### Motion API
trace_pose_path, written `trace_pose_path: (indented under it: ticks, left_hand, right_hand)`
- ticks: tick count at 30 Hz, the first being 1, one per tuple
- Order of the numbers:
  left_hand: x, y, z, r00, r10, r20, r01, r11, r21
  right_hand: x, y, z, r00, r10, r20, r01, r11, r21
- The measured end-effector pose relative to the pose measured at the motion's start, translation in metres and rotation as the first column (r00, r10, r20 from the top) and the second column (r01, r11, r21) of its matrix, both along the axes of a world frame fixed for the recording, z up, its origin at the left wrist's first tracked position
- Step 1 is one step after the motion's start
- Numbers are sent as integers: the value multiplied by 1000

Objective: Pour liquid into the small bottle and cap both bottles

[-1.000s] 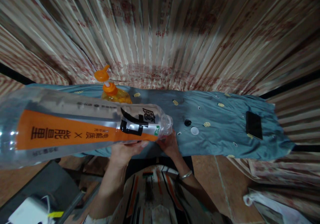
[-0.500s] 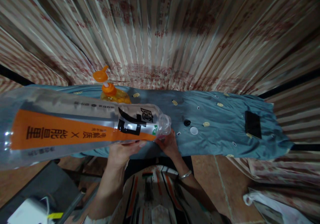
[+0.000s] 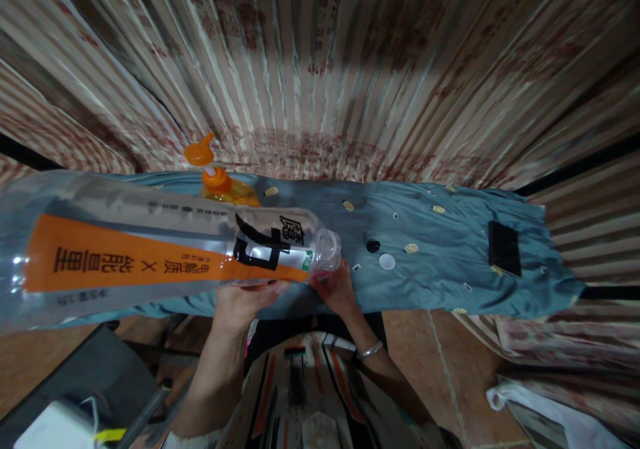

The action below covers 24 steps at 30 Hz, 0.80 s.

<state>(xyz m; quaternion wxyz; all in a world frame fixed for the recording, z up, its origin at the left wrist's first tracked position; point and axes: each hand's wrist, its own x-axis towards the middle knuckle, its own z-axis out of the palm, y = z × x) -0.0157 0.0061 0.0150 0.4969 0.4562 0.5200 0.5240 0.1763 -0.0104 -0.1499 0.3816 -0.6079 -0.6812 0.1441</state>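
Note:
A large clear plastic bottle (image 3: 150,249) with an orange label and black lettering lies sideways in the air, its uncapped mouth pointing right. From below, my left hand (image 3: 243,302) grips the bottle, its fingers partly hidden behind it. My right hand (image 3: 337,289) is closed just under the bottle's mouth. What its fingers hold is mostly covered by the bottle neck; I cannot make it out. Behind the bottle stands a pump bottle (image 3: 233,192) of yellow liquid with an orange pump head.
A blue-green cloth with pineapple prints covers the narrow table (image 3: 440,262). A small black round object (image 3: 373,245) and a white disc (image 3: 387,261) lie right of my hands. Farther right is a black flat rectangular object (image 3: 504,249). Striped curtains (image 3: 320,69) hang behind the table.
The large bottle has shifted very slightly; its wide end sits a little higher. Both hands keep nearly the same place, and the things on the table have not moved.

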Motion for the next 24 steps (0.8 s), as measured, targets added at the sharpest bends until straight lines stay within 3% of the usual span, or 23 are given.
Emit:
trace_pose_path:
  ticks: [3,10,24]
  left_hand:
    - [-2,2,-2,994,-74,83,78,996,-51]
    - [-6,3,-4,994,-79,79,88,989,-116]
    - [-3,4,-1,995,-76,67,80,995,-58]
  right_hand:
    - [-1,0,1,1000,1,-6,-1,1000,14]
    - [0,0,2,1000,3,-1,-3,1000,-4]
    - [2,-1,-1,1000,12,8,-12,1000,-7]
